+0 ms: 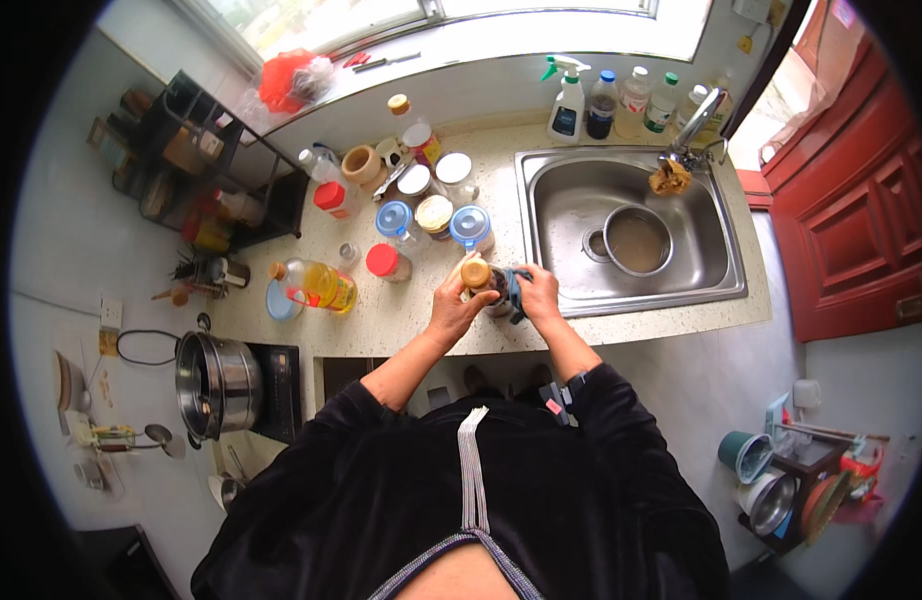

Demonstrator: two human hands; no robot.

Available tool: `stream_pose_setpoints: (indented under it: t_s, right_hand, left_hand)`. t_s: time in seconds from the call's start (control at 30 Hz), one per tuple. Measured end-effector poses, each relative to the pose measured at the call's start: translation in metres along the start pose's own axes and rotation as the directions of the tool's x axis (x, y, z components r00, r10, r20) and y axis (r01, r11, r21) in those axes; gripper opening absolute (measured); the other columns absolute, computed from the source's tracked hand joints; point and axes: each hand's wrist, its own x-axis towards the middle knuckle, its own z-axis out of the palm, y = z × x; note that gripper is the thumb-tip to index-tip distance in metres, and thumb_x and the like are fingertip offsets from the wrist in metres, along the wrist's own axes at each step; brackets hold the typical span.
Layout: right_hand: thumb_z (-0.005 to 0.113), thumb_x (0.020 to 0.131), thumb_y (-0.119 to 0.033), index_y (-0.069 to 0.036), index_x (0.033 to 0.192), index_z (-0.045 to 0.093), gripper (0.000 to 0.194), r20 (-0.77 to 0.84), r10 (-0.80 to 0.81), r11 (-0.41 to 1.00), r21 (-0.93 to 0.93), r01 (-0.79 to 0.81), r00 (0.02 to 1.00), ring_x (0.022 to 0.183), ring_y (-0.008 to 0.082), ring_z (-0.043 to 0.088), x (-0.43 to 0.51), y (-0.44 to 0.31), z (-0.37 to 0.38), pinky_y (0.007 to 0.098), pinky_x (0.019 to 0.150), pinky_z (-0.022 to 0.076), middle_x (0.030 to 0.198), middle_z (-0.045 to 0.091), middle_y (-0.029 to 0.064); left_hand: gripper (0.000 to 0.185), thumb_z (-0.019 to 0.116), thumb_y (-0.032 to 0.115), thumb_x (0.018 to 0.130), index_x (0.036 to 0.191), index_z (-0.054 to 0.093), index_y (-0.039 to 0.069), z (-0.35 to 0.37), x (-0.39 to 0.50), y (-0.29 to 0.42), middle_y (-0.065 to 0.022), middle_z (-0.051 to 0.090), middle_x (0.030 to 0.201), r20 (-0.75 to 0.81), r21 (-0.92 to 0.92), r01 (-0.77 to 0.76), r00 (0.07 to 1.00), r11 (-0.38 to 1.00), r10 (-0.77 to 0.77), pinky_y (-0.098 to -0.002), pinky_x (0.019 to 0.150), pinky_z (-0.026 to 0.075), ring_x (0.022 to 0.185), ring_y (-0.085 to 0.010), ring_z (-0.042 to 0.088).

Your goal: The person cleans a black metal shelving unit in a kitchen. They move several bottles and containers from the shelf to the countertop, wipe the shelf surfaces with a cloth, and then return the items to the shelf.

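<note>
Near the counter's front edge, my left hand (455, 306) grips a glass jar (498, 283) with a tan-gold lid (476, 273) and dark contents. A dark blue-grey cloth (518, 294) is bunched in my right hand (540, 291), pressed against the jar's right side. Just beyond my left hand stands a jar with a blue-and-clear lid (471, 225). Further left is a small jar with a red lid (386, 261). Behind them I see a cream-lidded jar (434, 214), another blue-lidded jar (395, 219) and two white-lidded jars (454, 169).
Right of my hands is a steel sink (558, 217) holding a metal bowl (638, 240) of cloudy water. An oil bottle (322, 286) leans or lies at left, by a steel pot (219, 382). A spray bottle (566, 105) and several plastic bottles line the back wall.
</note>
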Motion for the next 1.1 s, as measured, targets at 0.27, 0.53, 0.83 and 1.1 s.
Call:
stream_pose_setpoints:
  t_s: [0.27,0.53,0.83,1.1]
  right_hand:
    - [0.051,0.095,-0.010,0.000,0.104,0.064,0.019,0.112,-0.141,0.846,0.529,0.061,0.984,0.091,0.0121,0.059,-0.014,-0.058,-0.001,0.0249,0.083,0.0467,0.098,0.066,0.0056]
    - [0.046,0.099,-0.020,-0.002,0.107,0.061,0.025,0.305,0.030,0.535,0.799,-0.273,0.952,0.086,0.0093,0.059,-0.003,-0.035,0.031,0.0241,0.078,0.0477,0.096,0.065,0.0034]
    - [0.053,0.092,-0.016,0.001,0.093,0.060,0.018,0.136,-0.023,0.971,0.239,-0.010,0.990,0.084,0.0305,0.062,0.006,0.076,0.076,0.0382,0.075,0.0483,0.089,0.064,0.0192]
    - [0.061,0.079,-0.016,0.003,0.083,0.067,0.020,0.411,0.292,0.852,-0.522,-0.039,0.864,0.090,0.0419,0.062,0.000,0.069,0.030,0.0457,0.080,0.0494,0.091,0.065,0.0263]
  left_hand:
    - [0.044,0.074,0.022,0.078,0.114,0.060,0.001,0.005,-0.004,-0.007,-0.0175,0.059,0.118,-0.029,-0.044,0.022,0.999,0.999,-0.023,-0.0357,0.092,0.045,0.110,-0.0313,0.058]
    - [0.031,0.073,0.021,0.081,0.101,0.062,0.001,0.005,-0.011,-0.008,-0.0118,0.064,0.090,-0.087,-0.006,0.067,0.994,0.998,-0.067,-0.0352,0.078,0.049,0.084,-0.0245,0.063]
    - [0.053,0.072,0.030,0.082,0.120,0.055,-0.004,-0.001,-0.019,-0.015,-0.0216,0.046,0.139,0.011,0.039,0.090,0.996,0.995,-0.090,-0.0357,0.100,0.040,0.125,-0.0298,0.049]
    - [0.047,0.073,0.030,0.082,0.113,0.059,-0.002,0.000,-0.011,-0.014,-0.0223,0.052,0.132,-0.008,0.028,0.072,0.997,0.997,-0.071,-0.0371,0.098,0.042,0.117,-0.0308,0.055]
